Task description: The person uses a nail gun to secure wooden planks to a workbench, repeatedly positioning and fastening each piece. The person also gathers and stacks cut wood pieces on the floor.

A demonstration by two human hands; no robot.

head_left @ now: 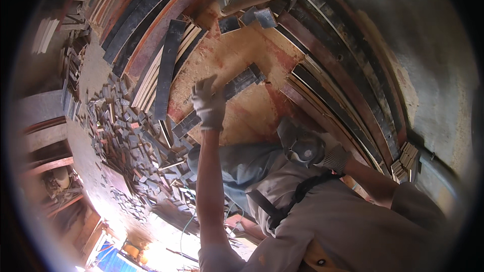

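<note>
A dark-faced strip of wood board (239, 83) lies slantwise over a dusty, red-stained board (252, 115). My left hand (207, 104), in a grey knit glove, is over the middle of this strip with its fingers apart. Whether it touches the strip I cannot tell. Near my lap, a hand-held power tool with a round grey housing (305, 148) is tilted. My right hand (337, 161), gloved too, is closed at its back end; the tool hides most of the fingers. Small dark offcut blocks (264, 18) lie at the far edge of the board.
Long board strips (348, 65) are stacked on the right beside a wall (423, 45). More strips (169, 65) lie at the left. A claw hammer (259, 0) rests at the far side. Left of me, many offcuts (133, 130) cover the floor.
</note>
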